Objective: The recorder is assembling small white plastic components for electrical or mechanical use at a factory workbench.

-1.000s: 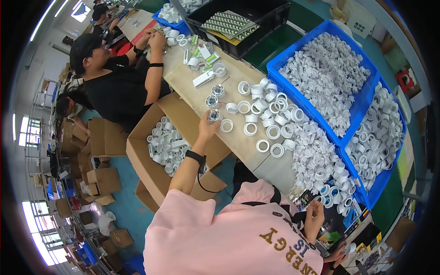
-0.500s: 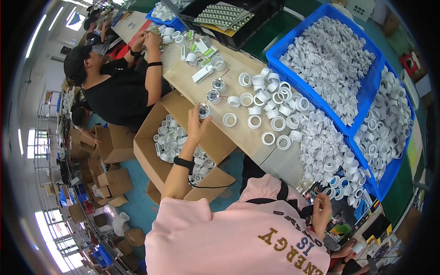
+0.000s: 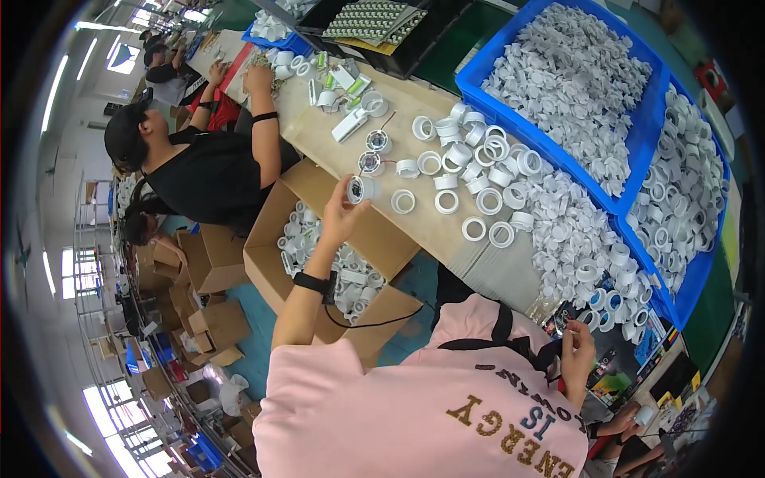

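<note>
My left hand (image 3: 343, 217) is closed round a short white plastic cylinder (image 3: 367, 188) with a dark and silver round insert at its end. It holds the cylinder at the table's near edge, above an open cardboard box. Two similar white cylinders with inserts (image 3: 370, 163) stand just beyond it, with thin wires on them. Loose white rings (image 3: 445, 201) lie to the right of these. Near my body at the right, my right hand (image 3: 577, 360) has its fingers pinched together. Whatever is between them is too small to make out.
Below my left forearm, the cardboard box (image 3: 268, 253) holds many white parts. Blue bins (image 3: 550, 169) of small white pieces and rings stand at the right. A black crate (image 3: 414, 56) is at the back. A co-worker in black (image 3: 203, 179) sits at the left.
The cylinder in my left hand has tilted, so more of its white side shows. My view has shifted slightly. The co-worker's hands have moved apart. My right hand stays pinched.
</note>
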Available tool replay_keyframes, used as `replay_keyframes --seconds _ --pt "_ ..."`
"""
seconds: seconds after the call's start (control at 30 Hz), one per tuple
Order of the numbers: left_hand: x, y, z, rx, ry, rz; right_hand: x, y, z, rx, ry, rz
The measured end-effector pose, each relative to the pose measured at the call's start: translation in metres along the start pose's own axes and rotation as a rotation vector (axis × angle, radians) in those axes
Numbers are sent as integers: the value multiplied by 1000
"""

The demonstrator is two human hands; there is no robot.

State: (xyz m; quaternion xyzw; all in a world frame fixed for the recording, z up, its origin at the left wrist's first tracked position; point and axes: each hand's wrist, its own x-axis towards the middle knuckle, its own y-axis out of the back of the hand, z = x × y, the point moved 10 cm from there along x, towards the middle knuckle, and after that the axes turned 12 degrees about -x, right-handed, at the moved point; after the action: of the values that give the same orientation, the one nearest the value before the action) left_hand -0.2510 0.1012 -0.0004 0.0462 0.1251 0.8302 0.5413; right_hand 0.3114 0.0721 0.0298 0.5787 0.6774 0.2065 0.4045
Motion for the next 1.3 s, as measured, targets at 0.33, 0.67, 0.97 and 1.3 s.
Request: replay_keyframes --seconds 0.33,0.67,0.97,1.3 --pt "41 -15 -53 585 -80 225 -5 1 -2 -33 -64 -8" --pt "98 9 -64 490 69 476 -13 1 5 -25 -57 24" --pt "-27 -134 2 189 -214 51 -21 -1 27 77 -171 29" --pt "-93 -270 6 263 -143 -266 -9 11 25 106 -70 15"
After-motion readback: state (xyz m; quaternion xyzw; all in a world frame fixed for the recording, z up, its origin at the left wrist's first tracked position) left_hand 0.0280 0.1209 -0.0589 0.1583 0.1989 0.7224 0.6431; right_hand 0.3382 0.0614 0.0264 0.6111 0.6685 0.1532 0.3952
